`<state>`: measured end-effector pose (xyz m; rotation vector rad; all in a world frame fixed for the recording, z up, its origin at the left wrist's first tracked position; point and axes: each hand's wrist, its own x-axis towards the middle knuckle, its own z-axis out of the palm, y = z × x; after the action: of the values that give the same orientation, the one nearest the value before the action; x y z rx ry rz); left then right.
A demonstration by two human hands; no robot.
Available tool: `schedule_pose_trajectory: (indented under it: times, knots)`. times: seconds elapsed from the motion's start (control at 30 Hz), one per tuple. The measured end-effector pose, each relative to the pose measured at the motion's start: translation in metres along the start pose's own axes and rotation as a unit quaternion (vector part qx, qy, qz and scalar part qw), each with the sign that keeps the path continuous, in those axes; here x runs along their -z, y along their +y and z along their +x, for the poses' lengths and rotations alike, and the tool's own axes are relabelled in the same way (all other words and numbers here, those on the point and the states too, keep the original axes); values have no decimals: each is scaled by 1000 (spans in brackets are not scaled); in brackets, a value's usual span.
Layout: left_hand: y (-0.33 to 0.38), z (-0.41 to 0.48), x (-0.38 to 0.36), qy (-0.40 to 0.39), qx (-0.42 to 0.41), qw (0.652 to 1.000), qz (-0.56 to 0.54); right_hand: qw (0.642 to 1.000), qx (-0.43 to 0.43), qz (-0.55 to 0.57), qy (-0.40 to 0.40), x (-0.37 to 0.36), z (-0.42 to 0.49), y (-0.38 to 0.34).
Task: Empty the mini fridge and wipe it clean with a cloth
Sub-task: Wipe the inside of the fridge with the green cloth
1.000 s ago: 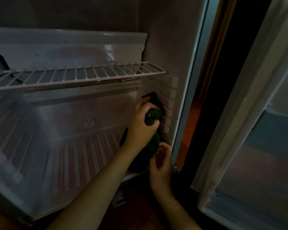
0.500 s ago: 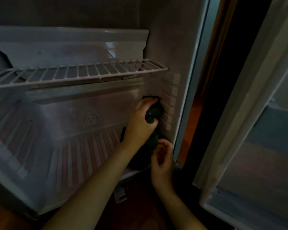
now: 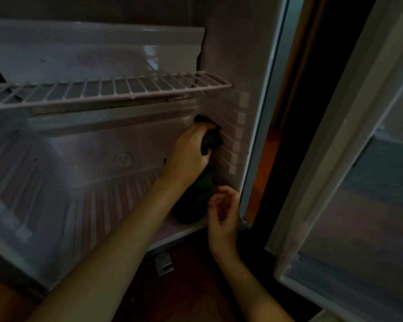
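Dark cloth (image 3: 211,138) against ribbed fridge wall (image 3: 233,135)

Domestic room, dim: open mini fridge (image 3: 79,159), wire shelf (image 3: 107,89) inside, standing low on reddish wooden floor (image 3: 262,168).

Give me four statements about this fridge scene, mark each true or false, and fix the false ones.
1. The left hand grips a dark cloth against the ribbed right inner wall of the fridge. True.
2. Bottles stand on the wire shelf. False: nothing shows on the shelf.
3. The right hand is lower than the left hand, near the fridge's front bottom corner. True.
4. The fridge door is shut. False: it stands open at the right.
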<state>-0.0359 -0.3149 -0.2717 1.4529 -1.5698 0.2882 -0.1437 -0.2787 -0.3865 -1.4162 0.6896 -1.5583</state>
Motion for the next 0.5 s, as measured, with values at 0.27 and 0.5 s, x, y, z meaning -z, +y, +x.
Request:
schedule_pose_trajectory:
  times: [0.27, 0.5]
  knots:
    - [-2, 16, -1, 36, -8, 999, 20, 1000, -7, 11, 7, 0, 1, 0]
    - [17, -5, -3, 27, 5, 999, -33, 1000, -8, -3, 16, -2, 2, 1]
